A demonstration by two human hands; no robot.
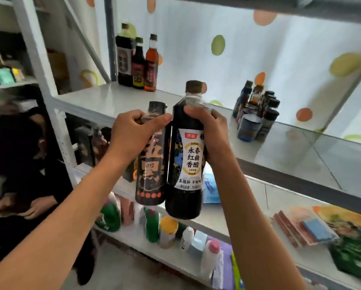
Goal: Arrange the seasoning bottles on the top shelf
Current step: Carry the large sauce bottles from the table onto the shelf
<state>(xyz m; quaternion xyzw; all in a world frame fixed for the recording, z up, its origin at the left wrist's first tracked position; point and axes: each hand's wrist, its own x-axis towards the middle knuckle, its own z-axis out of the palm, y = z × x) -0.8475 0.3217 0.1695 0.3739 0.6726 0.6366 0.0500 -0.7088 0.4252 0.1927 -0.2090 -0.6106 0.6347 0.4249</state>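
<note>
left hand (pixel 133 132): raised, fingers curled, gripping; right hand (pixel 214 132): raised, gripping

A near-black bottle (pixel 184 162) carried a white label with black characters, a small red tag and a brown cap. Beside it, a black bottle (pixel 150 164) showed large bronze characters and a row of orange dots. The shelf (pixel 96 101) was white. The backdrop (pixel 259 59) was pale, patterned with orange, green and yellow spots.

Two held bottles (pixel 183 155), three shelved bottles (pixel 137 61).
</note>
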